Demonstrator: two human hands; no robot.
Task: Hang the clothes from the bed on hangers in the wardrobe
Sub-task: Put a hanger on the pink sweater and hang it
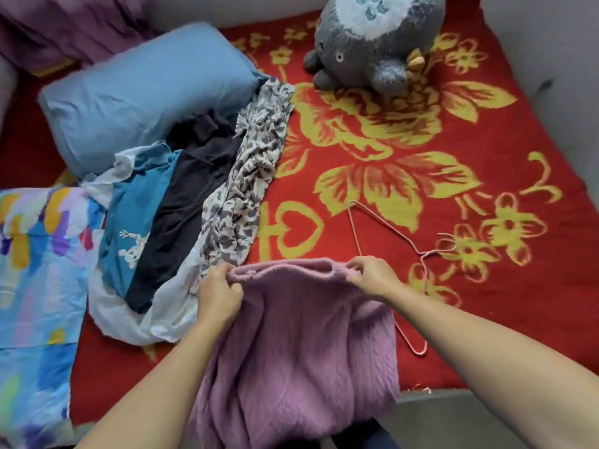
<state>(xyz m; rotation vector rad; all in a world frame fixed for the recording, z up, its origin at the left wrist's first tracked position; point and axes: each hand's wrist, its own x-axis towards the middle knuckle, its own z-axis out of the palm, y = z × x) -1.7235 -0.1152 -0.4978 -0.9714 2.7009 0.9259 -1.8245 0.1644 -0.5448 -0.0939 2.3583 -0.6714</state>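
Fuzzy cable-knit pink sweater point(291, 345), both grips.

Red floral bed point(486, 157) bears a pillow point(146, 92), plush toy point(372, 43), clothes pile point(194, 196) and hanger point(423, 254) (pink wire)

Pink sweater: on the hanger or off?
Off. The pink hanger lies on the red blanket beside the pink sweater; left hand and right hand grip the sweater's top edge.
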